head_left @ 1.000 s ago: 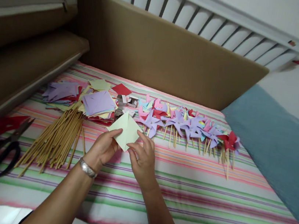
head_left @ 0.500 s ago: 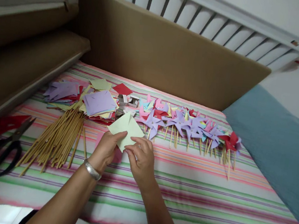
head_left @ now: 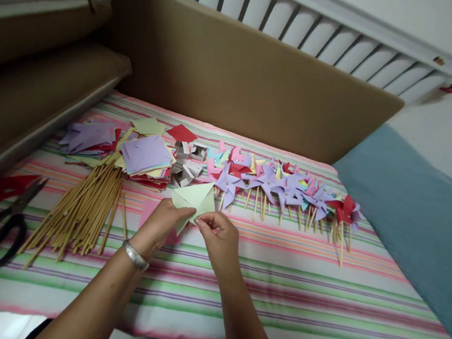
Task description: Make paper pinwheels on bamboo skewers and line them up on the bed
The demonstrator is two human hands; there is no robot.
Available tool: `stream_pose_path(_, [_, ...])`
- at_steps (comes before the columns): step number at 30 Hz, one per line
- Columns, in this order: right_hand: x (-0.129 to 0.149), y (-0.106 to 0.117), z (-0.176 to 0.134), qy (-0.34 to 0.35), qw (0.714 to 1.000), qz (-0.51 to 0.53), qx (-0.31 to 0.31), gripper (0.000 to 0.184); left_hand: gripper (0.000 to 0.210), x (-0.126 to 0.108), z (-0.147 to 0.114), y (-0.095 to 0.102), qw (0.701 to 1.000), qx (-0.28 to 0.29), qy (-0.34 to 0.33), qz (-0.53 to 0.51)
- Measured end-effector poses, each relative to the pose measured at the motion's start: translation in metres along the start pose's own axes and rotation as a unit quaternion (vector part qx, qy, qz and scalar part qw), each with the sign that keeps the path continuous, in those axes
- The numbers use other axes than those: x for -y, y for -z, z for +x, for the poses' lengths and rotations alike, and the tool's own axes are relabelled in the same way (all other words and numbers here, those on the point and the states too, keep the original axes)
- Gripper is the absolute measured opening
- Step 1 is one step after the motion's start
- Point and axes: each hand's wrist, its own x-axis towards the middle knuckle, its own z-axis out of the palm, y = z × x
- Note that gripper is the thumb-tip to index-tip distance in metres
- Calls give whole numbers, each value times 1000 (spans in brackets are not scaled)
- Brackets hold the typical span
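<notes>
- On my feed, L hand (head_left: 163, 221) grips pale-green paper square (head_left: 204, 199), thumb on top; R hand (head_left: 220, 240) pinches its near edge
- Looks slit, not yet mounted
- Left of fingers: loose bamboo sticks (head_left: 81, 211), unused
- Beyond, slightly L: stacked paper squares (head_left: 146, 155), unassembled
- Beyond, R: pinwheels (head_left: 267, 182), apparently done

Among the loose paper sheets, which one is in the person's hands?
The pale green sheet, held by the left hand and right hand. The similar green sheet lies farther back, beside the red sheet, untouched.
</notes>
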Motion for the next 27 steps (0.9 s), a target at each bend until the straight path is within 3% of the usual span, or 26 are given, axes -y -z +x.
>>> stream_pose_path(4, [-1, 2, 2, -45, 999, 23, -5, 9, 14, -1, -1, 0, 999, 11, 20, 35])
stream_pose_path(9, [-2, 4, 3, -24, 1000, 15, -3, 11, 14, 2, 0, 1, 995, 23, 17, 96])
stream_pose_path(22, [-6, 2, 3, -48, 999, 2, -22, 10, 18, -5, -5, -2, 993, 63, 33, 92])
stream_pose_path(27, [-5, 2, 3, -62, 998, 3, -25, 9, 21, -4, -3, 0, 992, 86, 7, 90])
